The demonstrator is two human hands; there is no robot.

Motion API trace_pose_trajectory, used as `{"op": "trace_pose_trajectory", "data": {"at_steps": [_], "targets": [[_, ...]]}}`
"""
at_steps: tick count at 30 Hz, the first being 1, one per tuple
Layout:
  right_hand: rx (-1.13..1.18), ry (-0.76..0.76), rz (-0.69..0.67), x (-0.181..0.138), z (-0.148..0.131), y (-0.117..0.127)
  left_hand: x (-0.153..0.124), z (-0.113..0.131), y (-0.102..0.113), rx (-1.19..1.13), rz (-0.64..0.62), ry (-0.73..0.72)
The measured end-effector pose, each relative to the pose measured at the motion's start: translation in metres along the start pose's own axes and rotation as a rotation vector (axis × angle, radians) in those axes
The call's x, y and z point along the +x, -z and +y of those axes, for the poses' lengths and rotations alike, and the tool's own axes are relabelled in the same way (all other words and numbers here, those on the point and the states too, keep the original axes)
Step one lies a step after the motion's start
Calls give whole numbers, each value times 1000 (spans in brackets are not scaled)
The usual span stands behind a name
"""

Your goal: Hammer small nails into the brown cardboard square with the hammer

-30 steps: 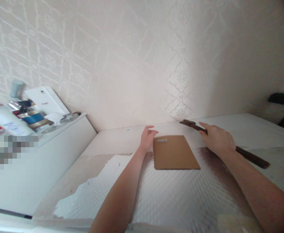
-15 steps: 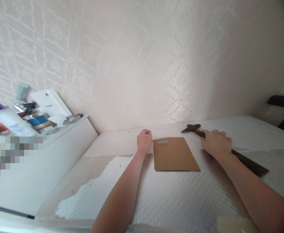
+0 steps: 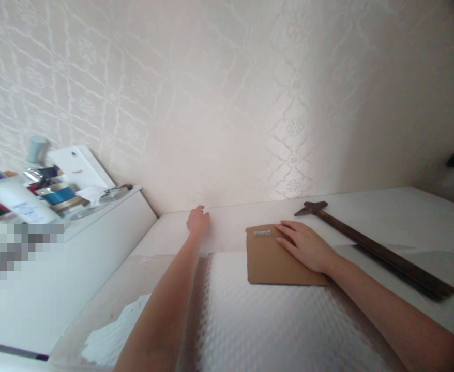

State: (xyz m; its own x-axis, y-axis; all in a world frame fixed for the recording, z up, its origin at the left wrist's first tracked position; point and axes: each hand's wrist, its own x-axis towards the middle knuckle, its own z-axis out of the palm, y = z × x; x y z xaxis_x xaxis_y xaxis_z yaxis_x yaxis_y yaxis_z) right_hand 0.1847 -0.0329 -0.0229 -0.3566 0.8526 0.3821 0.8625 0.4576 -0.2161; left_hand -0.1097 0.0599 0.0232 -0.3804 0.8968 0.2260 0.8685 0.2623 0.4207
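A brown cardboard sheet [image 3: 268, 256] lies flat on the white table [image 3: 366, 212], with a short row of small pale pieces [image 3: 262, 233] near its far edge. My right hand [image 3: 304, 245] rests flat on the sheet, fingers stretched out, fingertips just right of those pieces. My left hand [image 3: 198, 222] is curled on the table near the wall, left of the sheet; nothing shows in it. A dark wooden hammer-like tool [image 3: 370, 248] lies free on the table to the right.
A patterned wall [image 3: 227, 103] stands right behind the table. A textured white cover [image 3: 273, 315] lies over the table's near part. At the left, a lower white cabinet [image 3: 75, 248] carries several bottles, tins and a white box [image 3: 77, 165].
My right hand let go of the dark tool's handle and moved left onto the cardboard sheet. My left hand moved left and farther back, away from the sheet's corner.
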Motion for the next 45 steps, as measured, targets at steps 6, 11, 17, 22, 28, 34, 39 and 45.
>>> {"op": "trace_pose_trajectory", "data": {"at_steps": [6, 11, 17, 22, 28, 34, 39, 45], "targets": [[-3, -18, -1, 0, -3, 5, 19, -14, 1, 40, -72, 59], [-2, -34, -12, 0, -6, 7, 21, -6, -3, 93, -98, 22], [16, -27, -19, 1, -5, 7, 12, 7, -7, 77, -31, 4], [15, -26, -31, 2, -3, 6, -24, 52, -5, -280, -51, -157], [17, -5, -40, 5, 0, 6, -90, 100, -7, -519, -231, -452], [22, -2, -53, 7, 0, 6, -110, 98, -20, -495, -297, -480], [37, 2, -31, 6, 2, 4, -107, 93, -24, -509, -343, -491], [32, -6, -47, 6, 2, 5, -107, 89, -29, -510, -361, -485]]}}
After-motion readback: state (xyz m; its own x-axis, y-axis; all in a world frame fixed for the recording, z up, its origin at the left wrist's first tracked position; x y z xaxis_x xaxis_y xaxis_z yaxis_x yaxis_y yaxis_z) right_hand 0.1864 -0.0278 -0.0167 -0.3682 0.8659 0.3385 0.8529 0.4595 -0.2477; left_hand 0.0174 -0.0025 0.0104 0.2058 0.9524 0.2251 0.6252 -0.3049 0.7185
